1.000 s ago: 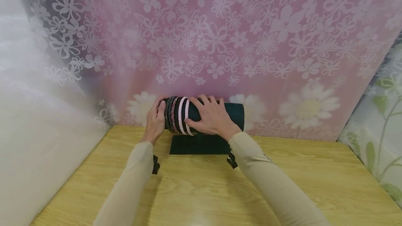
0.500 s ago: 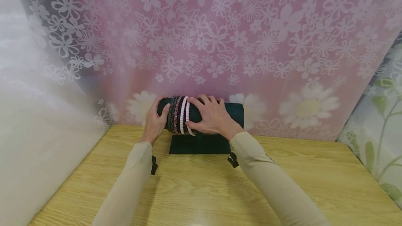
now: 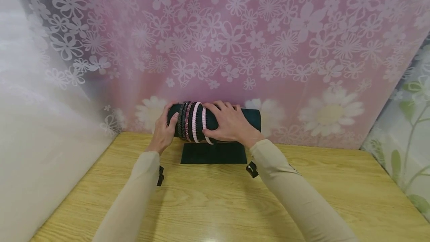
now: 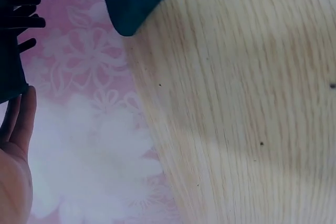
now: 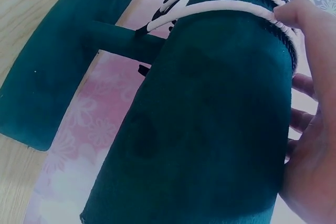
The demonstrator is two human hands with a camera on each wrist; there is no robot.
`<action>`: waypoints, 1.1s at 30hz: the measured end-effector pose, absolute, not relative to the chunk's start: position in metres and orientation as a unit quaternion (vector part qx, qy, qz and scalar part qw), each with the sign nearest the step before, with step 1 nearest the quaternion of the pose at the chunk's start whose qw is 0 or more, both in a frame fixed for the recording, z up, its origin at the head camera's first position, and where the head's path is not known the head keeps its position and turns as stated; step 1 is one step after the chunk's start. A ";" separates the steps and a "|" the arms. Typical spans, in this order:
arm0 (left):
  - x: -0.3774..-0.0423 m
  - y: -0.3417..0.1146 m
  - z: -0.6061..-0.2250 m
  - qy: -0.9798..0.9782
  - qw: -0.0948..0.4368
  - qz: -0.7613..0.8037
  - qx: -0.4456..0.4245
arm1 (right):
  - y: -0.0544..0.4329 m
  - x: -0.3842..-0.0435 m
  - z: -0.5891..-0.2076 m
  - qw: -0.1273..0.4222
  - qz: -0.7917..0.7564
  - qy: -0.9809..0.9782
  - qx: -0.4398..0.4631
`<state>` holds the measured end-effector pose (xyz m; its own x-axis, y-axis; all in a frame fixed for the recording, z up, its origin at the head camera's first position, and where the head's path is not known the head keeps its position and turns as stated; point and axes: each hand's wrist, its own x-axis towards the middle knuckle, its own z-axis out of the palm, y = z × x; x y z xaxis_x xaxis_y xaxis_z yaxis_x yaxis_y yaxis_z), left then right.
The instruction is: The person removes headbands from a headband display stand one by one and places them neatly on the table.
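A dark green velvet display stand [image 3: 251,118] holds several headbands around its horizontal roll. My left hand [image 3: 162,132] grips the roll's left end, thumb in front beside a dark glittery headband [image 3: 181,121]. Reaching over the roll, my right hand [image 3: 230,123] holds the rightmost pale pink headband [image 3: 204,118], its thumb on the band's front; in the right wrist view the thumb presses that pale headband [image 5: 226,6]. A second pale headband [image 3: 194,122] sits to its left, apart from it. The left wrist view shows dark band ends and my left fingertips [image 4: 27,108] at the roll's edge.
The stand's flat base [image 3: 213,154] rests on a wood-grain table [image 3: 208,201]. Close behind rises a pink flowered sheet [image 3: 231,55]. A white sheet [image 3: 40,130] borders the left side, and a leafy patterned one [image 3: 406,133] the right.
My right hand has shifted slightly right with the rightmost pale headband, widening its gap from the others. My left thumb has come off the dark headbands' front, which sit a little further right.
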<state>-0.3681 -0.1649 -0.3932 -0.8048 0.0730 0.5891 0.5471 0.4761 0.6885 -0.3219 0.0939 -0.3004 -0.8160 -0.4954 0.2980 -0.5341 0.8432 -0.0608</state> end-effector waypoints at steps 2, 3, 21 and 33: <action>-0.368 -0.166 -0.393 -0.824 0.253 -0.470 -0.190 | 0.094 -0.322 -0.300 0.137 0.072 -0.950 0.272; -0.368 -0.167 -0.392 -0.825 0.255 -0.467 -0.190 | 0.094 -0.321 -0.300 0.136 0.073 -0.949 0.274; -0.370 -0.166 -0.396 -0.820 0.277 -0.462 -0.194 | 0.100 -0.319 -0.298 0.135 0.074 -0.952 0.263; -0.367 -0.165 -0.394 -0.820 0.272 -0.464 -0.198 | 0.107 -0.317 -0.297 0.132 0.072 -0.958 0.243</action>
